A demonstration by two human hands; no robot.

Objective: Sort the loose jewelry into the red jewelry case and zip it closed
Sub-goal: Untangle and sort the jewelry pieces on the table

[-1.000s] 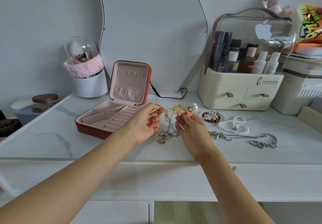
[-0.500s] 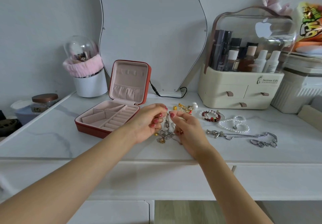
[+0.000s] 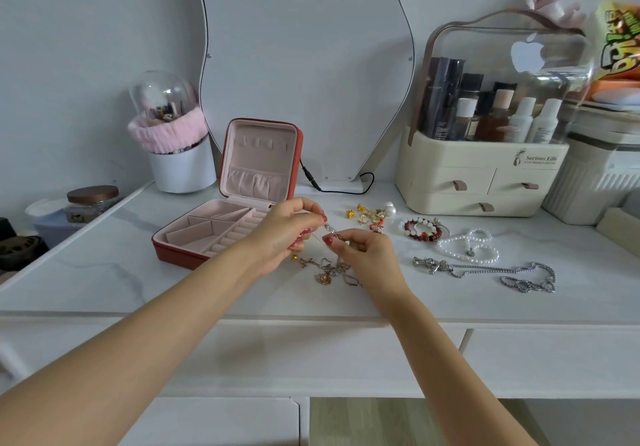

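Both hands meet over the bench, left hand (image 3: 282, 234) and right hand (image 3: 367, 255) pinching a thin chain (image 3: 333, 234) (its tangle trailing below), just beside the open red jewelry case (image 3: 228, 217).

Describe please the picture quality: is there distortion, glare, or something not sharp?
Head view: wide-angle bending curves the table edge and stretches both forearms at the corners; soft, even daylight, faint shadows only; reflections glaze the clear organizer lid; the fine chain pinched between left hand and right hand is too thin to resolve clearly.
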